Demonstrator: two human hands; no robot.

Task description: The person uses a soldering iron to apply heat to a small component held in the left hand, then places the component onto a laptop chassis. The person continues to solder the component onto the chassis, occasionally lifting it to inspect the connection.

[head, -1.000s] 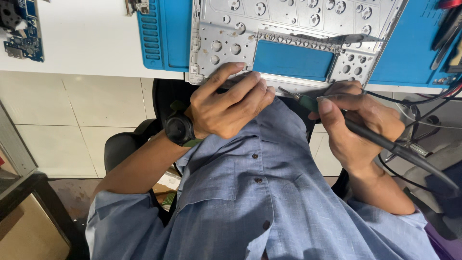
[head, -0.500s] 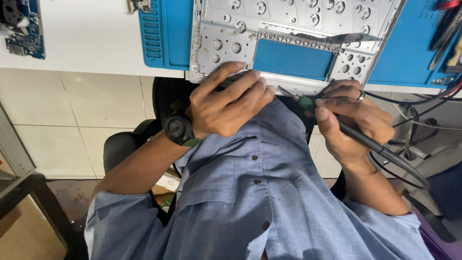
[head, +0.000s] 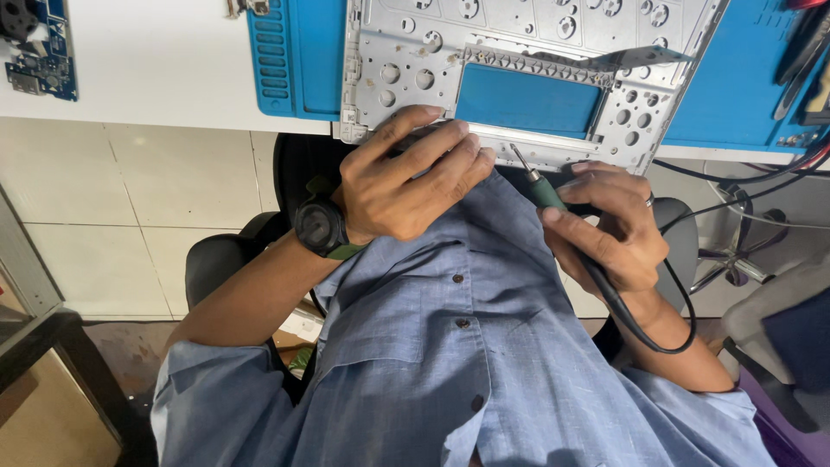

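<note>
My left hand, with a dark watch on its wrist, curls its fingers over the near edge of a grey perforated metal frame; something dark lies under the fingers. My right hand grips a soldering iron with a green collar. The iron's thin tip points up at the frame's near edge, just right of my left fingers. Its black cable loops down past my right wrist. The frame lies on a blue work mat on the white table.
A small blue circuit board with dark parts sits at the table's far left. Tools and red and black wires crowd the right edge. My blue shirt fills the foreground. Black chair parts and a tiled floor show below the table.
My right hand has drawn slightly left and closer to me, tilting the soldering iron so its tip points more steeply at the frame's edge. My left hand has stayed in place.
</note>
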